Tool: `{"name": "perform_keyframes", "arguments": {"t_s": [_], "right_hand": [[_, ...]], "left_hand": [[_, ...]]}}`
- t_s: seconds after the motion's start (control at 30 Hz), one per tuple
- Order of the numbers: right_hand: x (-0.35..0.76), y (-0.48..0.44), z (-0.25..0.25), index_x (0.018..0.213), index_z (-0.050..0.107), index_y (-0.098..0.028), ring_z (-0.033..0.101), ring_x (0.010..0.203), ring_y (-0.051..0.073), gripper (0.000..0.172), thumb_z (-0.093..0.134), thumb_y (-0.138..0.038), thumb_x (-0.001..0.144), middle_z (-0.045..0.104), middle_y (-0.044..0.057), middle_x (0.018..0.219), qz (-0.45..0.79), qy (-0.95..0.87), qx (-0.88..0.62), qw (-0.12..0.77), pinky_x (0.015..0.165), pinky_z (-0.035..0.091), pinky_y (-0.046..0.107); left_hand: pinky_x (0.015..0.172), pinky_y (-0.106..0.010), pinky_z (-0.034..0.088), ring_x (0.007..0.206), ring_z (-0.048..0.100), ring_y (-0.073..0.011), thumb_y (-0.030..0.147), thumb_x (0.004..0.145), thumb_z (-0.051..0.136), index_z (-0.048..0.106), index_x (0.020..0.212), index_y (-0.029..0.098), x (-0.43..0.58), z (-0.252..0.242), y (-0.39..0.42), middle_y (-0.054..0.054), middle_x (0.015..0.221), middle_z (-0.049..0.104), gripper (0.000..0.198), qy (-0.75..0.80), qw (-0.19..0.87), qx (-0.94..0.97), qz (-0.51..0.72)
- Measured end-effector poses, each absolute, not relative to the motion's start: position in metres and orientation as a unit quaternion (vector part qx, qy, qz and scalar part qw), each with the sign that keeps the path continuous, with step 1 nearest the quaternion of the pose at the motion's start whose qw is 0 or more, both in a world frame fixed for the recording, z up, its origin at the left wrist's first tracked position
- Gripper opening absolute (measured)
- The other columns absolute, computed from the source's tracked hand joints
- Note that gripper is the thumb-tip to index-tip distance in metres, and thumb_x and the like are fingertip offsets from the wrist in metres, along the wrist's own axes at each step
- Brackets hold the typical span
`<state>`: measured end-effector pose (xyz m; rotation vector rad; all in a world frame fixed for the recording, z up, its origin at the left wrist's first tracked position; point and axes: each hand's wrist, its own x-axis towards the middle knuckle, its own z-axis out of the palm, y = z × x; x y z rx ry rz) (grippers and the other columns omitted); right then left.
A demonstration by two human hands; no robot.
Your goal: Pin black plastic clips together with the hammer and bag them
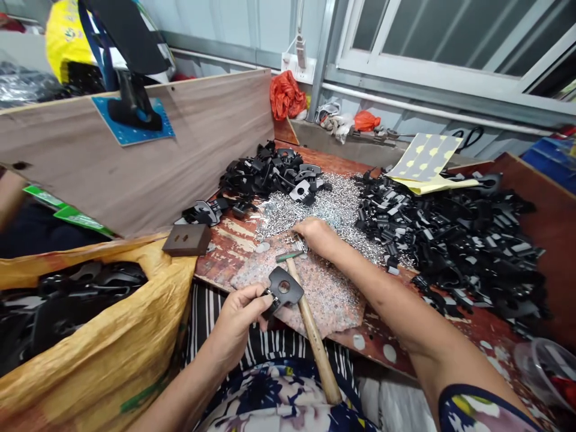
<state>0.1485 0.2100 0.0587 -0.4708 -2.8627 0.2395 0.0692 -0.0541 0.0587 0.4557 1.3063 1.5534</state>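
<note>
Between thumb and fingers, my left hand (245, 309) grips a flat black plastic part (290, 285) with a round hole, just above the table's front edge. My right hand (317, 235) reaches to the near edge of a spread of small silvery metal pins (346, 198). Its fingers are pinched together; whether a pin is between them is too small to tell. A hammer (310, 324) with a wooden handle lies between my forearms, its head on a speckled stone slab (344, 300) and its handle pointing toward my body.
Heaps of black plastic parts (265, 171) and smaller black pieces (468, 246) flank the pins. A brown block (186, 240) sits at the left corner beside a yellow sack (148, 324). A wooden partition (216, 120) stands left; yellow-grey sheets (425, 159) lie on the right heap.
</note>
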Motion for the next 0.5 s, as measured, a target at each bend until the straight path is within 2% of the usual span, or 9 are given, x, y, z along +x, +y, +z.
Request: {"name": "perform_keyframes", "arguments": {"t_s": [0.13, 0.3, 0.37, 0.5], "right_hand": [[0.131, 0.212, 0.053, 0.077, 0.075, -0.018, 0.062, 0.084, 0.019, 0.019, 0.064, -0.007, 0.088, 0.072, 0.010, 0.081, 0.052, -0.986, -0.142, 0.075, 0.085, 0.043, 0.032], [0.138, 0.222, 0.054, 0.084, 0.077, -0.015, 0.061, 0.085, 0.021, 0.020, 0.058, -0.006, 0.086, 0.068, 0.010, 0.083, 0.048, -0.978, -0.175, 0.098, 0.082, 0.046, 0.034], [0.149, 0.218, 0.060, 0.094, 0.078, -0.015, 0.062, 0.086, 0.021, 0.027, 0.054, -0.006, 0.086, 0.068, 0.009, 0.088, 0.070, -0.967, -0.200, 0.138, 0.081, 0.049, 0.034], [0.182, 0.175, 0.082, 0.105, 0.077, -0.023, 0.066, 0.084, 0.018, 0.027, 0.054, -0.016, 0.093, 0.070, 0.005, 0.092, 0.219, -0.920, -0.182, 0.268, 0.076, 0.056, 0.035]], "left_hand": [[0.043, -0.018, 0.045, 0.051, 0.045, -0.0074, 0.039, 0.067, 0.085, 0.064, 0.059, 0.014, 0.062, 0.057, -0.058, 0.001, 0.063, 0.055, 0.033, 0.519, 0.515, 0.149, 0.665], [0.041, -0.017, 0.044, 0.049, 0.042, -0.0064, 0.034, 0.068, 0.084, 0.067, 0.064, 0.014, 0.052, 0.056, -0.061, 0.003, 0.062, 0.053, 0.027, 0.494, 0.497, 0.117, 0.703], [0.041, -0.018, 0.044, 0.051, 0.045, -0.0071, 0.032, 0.070, 0.081, 0.067, 0.066, 0.014, 0.050, 0.054, -0.061, 0.002, 0.064, 0.054, 0.024, 0.472, 0.498, 0.112, 0.719], [0.040, -0.020, 0.047, 0.055, 0.053, -0.0112, 0.038, 0.073, 0.078, 0.070, 0.073, 0.014, 0.048, 0.050, -0.057, -0.002, 0.070, 0.061, 0.026, 0.434, 0.500, 0.073, 0.746]]}}
